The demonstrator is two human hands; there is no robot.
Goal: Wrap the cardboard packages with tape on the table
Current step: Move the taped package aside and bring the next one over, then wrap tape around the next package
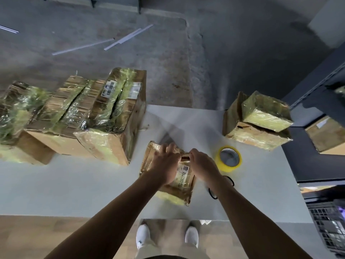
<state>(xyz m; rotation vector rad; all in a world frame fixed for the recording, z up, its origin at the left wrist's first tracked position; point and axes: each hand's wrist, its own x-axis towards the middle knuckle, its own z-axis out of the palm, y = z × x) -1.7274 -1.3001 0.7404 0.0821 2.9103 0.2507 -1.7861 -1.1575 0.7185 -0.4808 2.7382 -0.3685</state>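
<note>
Left hand (164, 163) lies across the top of a small package (183, 181), fingers bent over its far part and holding it down. The right hand (202, 163) meets it from the right, fingers curled and pinching at the package's top face; what lies between the fingertips is hidden. The package sits near the middle of the white worktop (74, 184), close to the near edge, and is covered in glossy yellowish tape.

Grey concrete floor (186, 62) fills the far half, with pale strips (128, 37) lying loose on it. At the far left of the worktop, a pile of taped boxes (112, 113) leans together. At the far right stand two stacked packages (261, 118), the upper one tilted. A dark crate (328, 227) sits at the near right, off the worktop. White shoes (142, 236) show below the near edge.

A yellow tape roll (228, 165) lies flat just right of the right hand. A thin black loop (212, 195) lies partly under the right forearm.

A barcode label (109, 88) and a white label (135, 90) sit on the tallest box. A third label (183, 169) is on the small package. None of the writing can be read.
</note>
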